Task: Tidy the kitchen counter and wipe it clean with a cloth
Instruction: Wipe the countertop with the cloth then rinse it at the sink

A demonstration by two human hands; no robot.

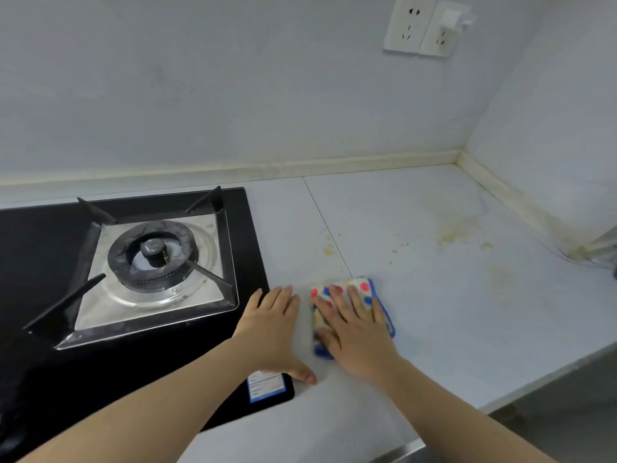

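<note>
A folded cloth [359, 289], white with red and blue dots and a blue border, lies on the pale counter [450, 312] just right of the stove. My right hand [354, 332] lies flat on the cloth with its fingers straight and spread. Beside it, my left hand [277, 329] rests flat on the counter at the stove's right edge, fingers straight, holding nothing. Yellowish stains [457, 233] mark the counter farther back and to the right of the cloth, with smaller specks [329, 250] near the seam.
A black gas stove [40, 248] with a burner and pan support [155, 259] fills the left side; a label [267, 385] sits on its front right corner. Wall sockets [420, 26] hang above. A metal object [604, 245] shows at the right edge. The counter's front edge runs lower right.
</note>
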